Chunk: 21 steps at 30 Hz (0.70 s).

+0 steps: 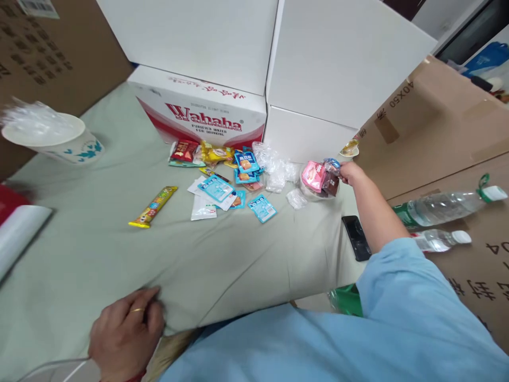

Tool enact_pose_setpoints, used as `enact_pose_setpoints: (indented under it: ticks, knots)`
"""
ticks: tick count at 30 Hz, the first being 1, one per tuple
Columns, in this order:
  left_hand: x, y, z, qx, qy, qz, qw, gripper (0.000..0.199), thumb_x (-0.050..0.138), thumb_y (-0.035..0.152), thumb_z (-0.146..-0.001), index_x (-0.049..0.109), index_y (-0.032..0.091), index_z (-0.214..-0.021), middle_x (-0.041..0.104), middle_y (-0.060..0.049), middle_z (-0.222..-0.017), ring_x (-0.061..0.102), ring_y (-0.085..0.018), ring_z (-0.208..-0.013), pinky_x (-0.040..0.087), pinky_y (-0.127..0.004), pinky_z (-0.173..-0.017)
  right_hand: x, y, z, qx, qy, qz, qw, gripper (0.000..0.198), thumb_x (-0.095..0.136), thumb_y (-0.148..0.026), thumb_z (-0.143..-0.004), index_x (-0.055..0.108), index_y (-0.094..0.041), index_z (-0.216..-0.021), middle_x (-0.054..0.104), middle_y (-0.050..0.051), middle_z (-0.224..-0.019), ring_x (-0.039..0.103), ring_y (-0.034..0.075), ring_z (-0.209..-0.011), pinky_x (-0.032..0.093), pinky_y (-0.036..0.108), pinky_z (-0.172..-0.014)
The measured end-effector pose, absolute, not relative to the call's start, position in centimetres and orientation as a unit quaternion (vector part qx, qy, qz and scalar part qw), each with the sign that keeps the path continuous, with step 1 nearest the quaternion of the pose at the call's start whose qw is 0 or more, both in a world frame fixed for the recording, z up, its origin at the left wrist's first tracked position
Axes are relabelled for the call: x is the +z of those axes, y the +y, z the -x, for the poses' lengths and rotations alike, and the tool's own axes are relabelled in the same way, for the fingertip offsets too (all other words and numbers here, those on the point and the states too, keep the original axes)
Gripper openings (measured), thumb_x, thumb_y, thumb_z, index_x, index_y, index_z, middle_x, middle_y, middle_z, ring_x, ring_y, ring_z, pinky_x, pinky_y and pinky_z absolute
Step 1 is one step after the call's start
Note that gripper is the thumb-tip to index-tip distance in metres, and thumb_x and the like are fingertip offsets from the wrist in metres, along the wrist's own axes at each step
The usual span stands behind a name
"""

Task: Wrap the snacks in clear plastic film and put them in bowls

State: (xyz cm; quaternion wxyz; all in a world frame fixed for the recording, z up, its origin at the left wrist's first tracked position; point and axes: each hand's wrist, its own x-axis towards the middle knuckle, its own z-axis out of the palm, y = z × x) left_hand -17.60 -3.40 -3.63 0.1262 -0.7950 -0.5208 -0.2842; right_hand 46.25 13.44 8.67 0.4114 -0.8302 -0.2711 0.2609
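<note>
My right hand (350, 173) reaches to the far right and pinches a small snack packet with a blue wrapper (332, 166). This packet is at the rim of a white bowl (318, 197), beside a pink packet (313, 175) and a dark brown packet (330, 184) inside it. Near the front left edge, my left hand (127, 331), with a ring on one finger, rests on the green cloth (222, 265); its fingers are curled together and nothing shows in them. A crumpled clear wrapper (296, 199) lies just left of the bowl.
Several snack packets (246, 162), clear plastic wrappers (274, 164) and a yellow snack bar (154, 207) lie mid-table before a Wahaha carton (207, 114). A paper cup (59, 138) stands left. A phone (356, 237) and plastic bottles (445, 207) are at right.
</note>
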Motion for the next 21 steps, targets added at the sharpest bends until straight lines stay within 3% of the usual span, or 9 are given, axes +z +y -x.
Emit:
enact_pose_setpoints:
  ticks: [3, 7, 10, 11, 14, 17, 21]
  knots:
    - [-2.4, -3.2, 14.8, -0.329, -0.483, 0.811, 0.031, 0.019, 0.059, 0.014, -0.091, 0.064, 0.027, -0.104, 0.068, -0.005, -0.1, 0.065, -0.025, -0.09, 0.055, -0.043, -0.079, 8.8, 13.1, -46.9, 0.253, -0.287, 0.848, 0.367, 0.015, 0.075, -0.011, -0.07, 0.071, -0.016, -0.084, 0.059, 0.0, -0.059, 0.057, 0.014, -0.06, 0.047, 0.025, -0.055]
    - [-0.8, -1.1, 7.5, -0.385, -0.438, 0.796, -0.161, 0.02, 0.056, 0.013, -0.093, 0.067, 0.024, -0.105, 0.069, -0.007, -0.103, 0.068, -0.021, -0.095, 0.057, -0.036, -0.084, 9.4, 13.0, -47.5, 0.231, -0.332, 0.846, 0.347, 0.025, 0.073, -0.015, -0.071, 0.074, -0.017, -0.095, 0.07, 0.003, -0.077, 0.063, 0.017, -0.074, 0.051, 0.026, -0.065]
    - [0.3, 2.1, 0.6, -0.379, -0.432, 0.727, -0.376, 0.021, 0.048, 0.025, -0.099, 0.069, 0.022, -0.102, 0.069, -0.006, -0.097, 0.071, -0.018, -0.087, 0.06, -0.032, -0.075, 9.4, 12.7, -47.3, 0.21, -0.392, 0.823, 0.354, 0.028, 0.068, -0.03, -0.081, 0.074, -0.017, -0.105, 0.075, 0.007, -0.097, 0.067, 0.019, -0.086, 0.055, 0.028, -0.075]
    - [0.7, 3.3, -1.8, -0.37, -0.437, 0.686, -0.45, 0.025, 0.047, 0.033, -0.1, 0.068, 0.021, -0.106, 0.068, -0.007, -0.095, 0.071, -0.017, -0.08, 0.059, -0.029, -0.065, 9.3, 12.5, -47.1, 0.207, -0.419, 0.812, 0.351, 0.031, 0.065, -0.037, -0.086, 0.074, -0.017, -0.109, 0.075, 0.008, -0.103, 0.068, 0.02, -0.092, 0.056, 0.031, -0.079]
    - [1.9, 6.5, -8.9, -0.308, -0.443, 0.545, -0.642, 0.05, 0.046, 0.052, -0.101, 0.052, 0.021, -0.14, 0.068, -0.008, -0.103, 0.067, -0.012, -0.058, 0.053, -0.025, -0.048, 9.1, 11.6, -46.3, 0.178, -0.513, 0.785, 0.299, 0.048, 0.061, -0.055, -0.091, 0.071, -0.021, -0.123, 0.074, 0.009, -0.122, 0.067, 0.025, -0.111, 0.054, 0.039, -0.097]
    - [2.6, 8.8, -15.4, -0.238, -0.416, 0.456, -0.75, 0.072, 0.05, 0.056, -0.101, 0.024, 0.024, -0.161, 0.069, -0.005, -0.094, 0.063, -0.01, -0.047, 0.055, -0.026, -0.051, 9.3, 10.9, -45.0, 0.1, -0.594, 0.77, 0.21, 0.053, 0.062, -0.056, -0.091, 0.068, -0.021, -0.131, 0.072, 0.012, -0.129, 0.064, 0.029, -0.119, 0.048, 0.046, -0.107]
    - [2.4, 9.8, -21.5, -0.231, -0.378, 0.41, -0.797, 0.072, 0.062, 0.041, -0.098, 0.026, 0.02, -0.157, 0.07, -0.007, -0.095, 0.067, -0.012, -0.061, 0.061, -0.028, -0.064, 10.1, 10.3, -43.4, 0.059, -0.635, 0.761, 0.116, 0.05, 0.053, -0.054, -0.097, 0.068, -0.021, -0.131, 0.074, 0.013, -0.124, 0.066, 0.032, -0.114, 0.05, 0.048, -0.103]
